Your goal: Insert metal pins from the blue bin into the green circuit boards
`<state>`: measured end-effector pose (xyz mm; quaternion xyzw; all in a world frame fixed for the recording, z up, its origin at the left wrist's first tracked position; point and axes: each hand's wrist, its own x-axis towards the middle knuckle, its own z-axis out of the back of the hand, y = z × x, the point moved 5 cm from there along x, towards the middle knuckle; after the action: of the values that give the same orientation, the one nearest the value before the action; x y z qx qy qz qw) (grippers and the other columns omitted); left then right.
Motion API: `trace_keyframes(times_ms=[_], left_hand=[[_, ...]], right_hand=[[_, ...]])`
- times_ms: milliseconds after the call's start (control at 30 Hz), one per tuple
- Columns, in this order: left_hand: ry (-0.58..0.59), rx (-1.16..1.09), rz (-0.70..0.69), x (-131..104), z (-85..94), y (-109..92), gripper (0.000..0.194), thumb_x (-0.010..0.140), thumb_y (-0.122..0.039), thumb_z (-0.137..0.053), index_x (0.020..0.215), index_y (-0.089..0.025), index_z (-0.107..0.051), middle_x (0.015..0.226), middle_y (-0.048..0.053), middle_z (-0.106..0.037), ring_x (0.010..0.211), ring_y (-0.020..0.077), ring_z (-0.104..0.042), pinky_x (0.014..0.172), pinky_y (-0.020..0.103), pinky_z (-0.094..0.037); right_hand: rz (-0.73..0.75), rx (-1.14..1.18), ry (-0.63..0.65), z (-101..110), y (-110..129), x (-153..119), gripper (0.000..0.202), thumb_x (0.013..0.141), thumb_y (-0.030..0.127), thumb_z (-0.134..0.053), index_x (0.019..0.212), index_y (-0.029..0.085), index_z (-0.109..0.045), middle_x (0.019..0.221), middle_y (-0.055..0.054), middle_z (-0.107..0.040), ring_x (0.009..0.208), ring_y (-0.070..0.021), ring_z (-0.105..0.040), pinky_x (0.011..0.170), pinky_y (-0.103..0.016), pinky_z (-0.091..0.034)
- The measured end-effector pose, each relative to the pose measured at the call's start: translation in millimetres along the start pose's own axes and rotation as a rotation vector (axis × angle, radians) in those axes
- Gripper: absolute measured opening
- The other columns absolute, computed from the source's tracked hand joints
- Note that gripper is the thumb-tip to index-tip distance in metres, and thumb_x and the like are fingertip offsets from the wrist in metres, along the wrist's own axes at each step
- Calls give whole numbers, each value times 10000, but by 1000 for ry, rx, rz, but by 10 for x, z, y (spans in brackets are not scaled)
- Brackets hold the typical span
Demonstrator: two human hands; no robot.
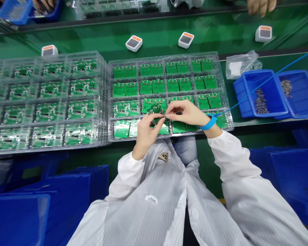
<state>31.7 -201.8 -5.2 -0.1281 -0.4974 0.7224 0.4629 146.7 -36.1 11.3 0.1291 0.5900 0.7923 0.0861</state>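
Work on one green circuit board (154,108) looks to be partway through: it is raised and tilted above the front part of the tray (220,80), and neither hand is free of it. The grip of the left hand (146,131) is pinched on this board near its lower right corner, and the right hand (188,112) has thumb and forefinger closed at the same corner on what seems a tiny part (164,115), too small to make out. Whether that part is seated cannot be told, so this board reads as unfinished. Around it, the tray's visible compartments hold flat green boards; a few are hidden by the hands, and nothing shows plainly which boards are complete. To the left, a stack of trays (102,102) carries more boards, done or waiting I cannot tell. On the desk (292,63) to the right, two blue bins (242,99) still contain heaps of small metal pieces (261,101), so supply appears to remain for more boards.
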Motion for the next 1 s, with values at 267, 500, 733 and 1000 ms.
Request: trace_keyframes(times_ms=[267,500,733,1000], left_hand=[[-13,-33,4,-10,-2,14,85,1041,-303,-768,1096,-262,-818,1058,40,-829,973,211,-764,818,327,-586],[-7,-61,43,-39,-10,78,134,1085,-348,-708,1135,-264,-800,1125,63,-812,1017,233,-783,861,361,-609],[-20,-70,32,-32,-2,55,132,1059,-360,-738,1087,-243,-793,1086,52,-817,1030,229,-783,858,344,-603],[-68,-111,15,-46,14,40,125,1051,-354,-749,1069,-241,-799,1062,46,-814,979,212,-779,806,334,-600]], right_hand=[[-15,-8,-13,2,-5,4,320,937,500,-850,944,185,-794,895,-55,-782,800,-191,-682,738,-319,-548],[-33,-32,-4,-2,0,12,303,948,475,-829,923,177,-777,871,-50,-773,789,-186,-673,738,-314,-537],[61,-55,-16,-1,-17,-6,257,981,425,-817,955,172,-783,885,-44,-752,780,-169,-670,703,-288,-527],[362,-228,-95,-50,115,-66,149,1048,318,-751,961,202,-783,937,-53,-743,833,-173,-682,703,-286,-533]])
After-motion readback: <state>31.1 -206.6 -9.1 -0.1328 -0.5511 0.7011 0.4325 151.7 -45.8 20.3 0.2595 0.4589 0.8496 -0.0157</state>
